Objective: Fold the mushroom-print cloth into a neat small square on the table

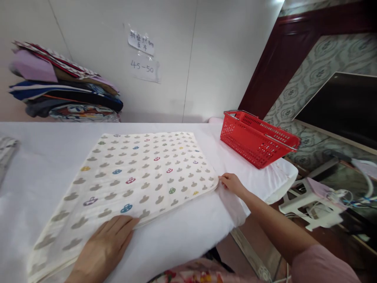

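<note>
A cream mushroom-print blanket (156,173) lies spread out on the white-covered table, its layers showing along the near edge. My left hand (104,245) rests flat on that near edge, fingers stretched out and pointing right. At the near right corner, my right hand (232,183) pinches the blanket's rounded tip between thumb and fingers. Grey mushrooms cover the fabric, with a few blue, pink, green, yellow and purple ones among them.
A red plastic basket (259,139) with metal handles stands at the table's right end. Folded cloths (67,86) are stacked at the back left. Another patterned cloth (6,153) lies at the left edge. A white stool (315,200) stands beyond the table, right.
</note>
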Demonstrator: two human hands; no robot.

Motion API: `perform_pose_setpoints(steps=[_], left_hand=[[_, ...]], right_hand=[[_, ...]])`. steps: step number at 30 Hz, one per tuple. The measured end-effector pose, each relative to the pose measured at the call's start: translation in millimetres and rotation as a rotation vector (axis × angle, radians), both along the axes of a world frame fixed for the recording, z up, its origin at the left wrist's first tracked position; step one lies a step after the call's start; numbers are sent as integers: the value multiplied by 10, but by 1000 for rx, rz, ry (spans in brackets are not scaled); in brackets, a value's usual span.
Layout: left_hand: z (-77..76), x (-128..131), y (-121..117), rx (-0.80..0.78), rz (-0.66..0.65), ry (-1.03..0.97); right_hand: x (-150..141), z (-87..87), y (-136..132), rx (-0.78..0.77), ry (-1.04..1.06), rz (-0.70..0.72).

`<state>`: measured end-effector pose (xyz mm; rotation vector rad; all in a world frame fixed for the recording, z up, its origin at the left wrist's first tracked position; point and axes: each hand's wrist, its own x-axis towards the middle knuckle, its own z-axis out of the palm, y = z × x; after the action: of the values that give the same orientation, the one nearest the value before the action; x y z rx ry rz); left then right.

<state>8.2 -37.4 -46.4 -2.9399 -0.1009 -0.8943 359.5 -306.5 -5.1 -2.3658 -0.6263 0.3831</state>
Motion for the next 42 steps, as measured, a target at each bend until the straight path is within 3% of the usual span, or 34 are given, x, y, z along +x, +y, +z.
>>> perform_pose_setpoints(steps=[8,16,22,35,42], left_hand=[[-41,-7,19,-61,2,18],[-43,-2,12,-99,8,23],[-10,4,-3,-75,-12,19],[-53,-9,11,-95,8,56],[-32,-6,4,-122,11,55]], right_hand=[[72,-29,108,-49,8,-20],[51,72,181,66,54,-33],[14,87,207,67,86,-21],[43,62,184,-242,-63,-5],[50,87,227,-284,-83,2]])
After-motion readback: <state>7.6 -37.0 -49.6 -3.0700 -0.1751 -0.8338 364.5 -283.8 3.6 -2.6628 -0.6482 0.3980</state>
